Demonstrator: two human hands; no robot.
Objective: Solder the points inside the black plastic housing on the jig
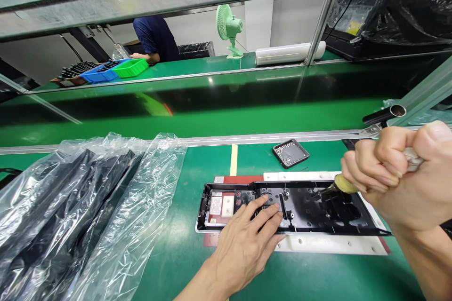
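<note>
A long black plastic housing (303,207) lies open side up on a fixture with white strips (325,244) and a dark red base. My left hand (247,237) rests on its left half, fingers spread flat across the inner face. In my right hand (399,169) is a screwdriver (344,183), gripped in a fist, with a yellowish nose and a metal bit slanting down into the right half of the housing. Whether the bit touches a screw is too small to tell. Behind the housing sits a small black tray (290,153) holding many tiny silver screws.
Black parts in clear plastic bags (81,211) cover the left of the green bench. A metal rail (212,141) runs along the back. Beyond the green conveyor are a fan (229,28), blue (102,74) and green bins (130,68), a film roll (289,53) and another person (157,40).
</note>
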